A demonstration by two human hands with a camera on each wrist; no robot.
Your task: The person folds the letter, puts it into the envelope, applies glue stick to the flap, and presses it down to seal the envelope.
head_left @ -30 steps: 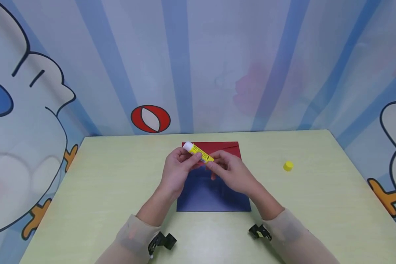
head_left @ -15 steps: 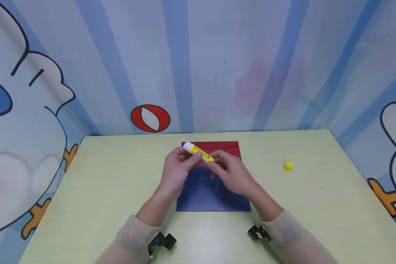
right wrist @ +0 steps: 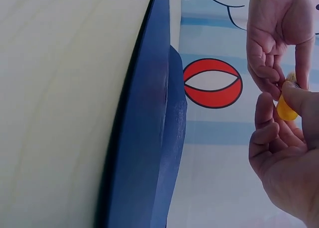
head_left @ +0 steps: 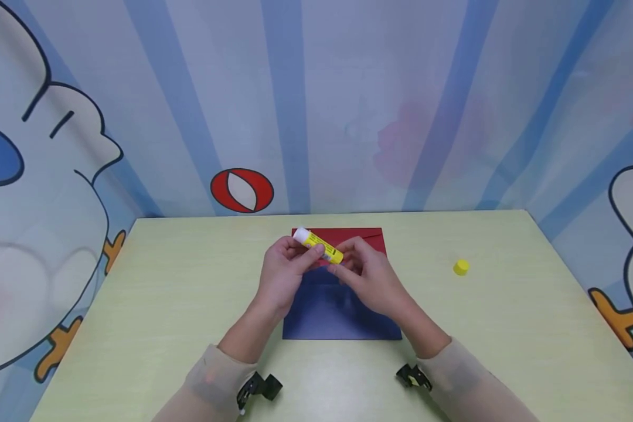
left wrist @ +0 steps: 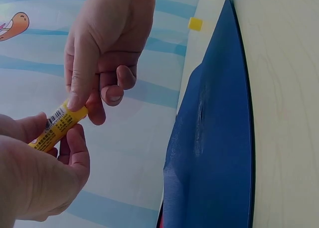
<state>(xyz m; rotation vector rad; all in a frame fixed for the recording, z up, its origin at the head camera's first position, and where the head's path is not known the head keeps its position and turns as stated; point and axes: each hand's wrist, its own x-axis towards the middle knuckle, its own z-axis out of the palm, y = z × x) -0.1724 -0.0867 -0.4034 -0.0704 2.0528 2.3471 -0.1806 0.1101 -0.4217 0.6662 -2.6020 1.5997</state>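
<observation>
A yellow glue stick with a white top end is held slanting above the table, its cap off. My left hand pinches its barrel between thumb and fingers. At the yellow base end, my right hand has thumb and forefinger on the stick; the left wrist view shows the right thumb pressed on that end. Below both hands lies a flat envelope-like paper piece, blue at the near side and red at the far side. Its blue surface bulges up slightly in the left wrist view.
The yellow cap stands on the pale wooden table to the right of the paper. A printed cloth backdrop with stripes and cartoon figures rises behind the table and at both sides.
My right fingers have shifted slightly around the base end of the glue stick. The left hand, the paper and the cap hold their places.
</observation>
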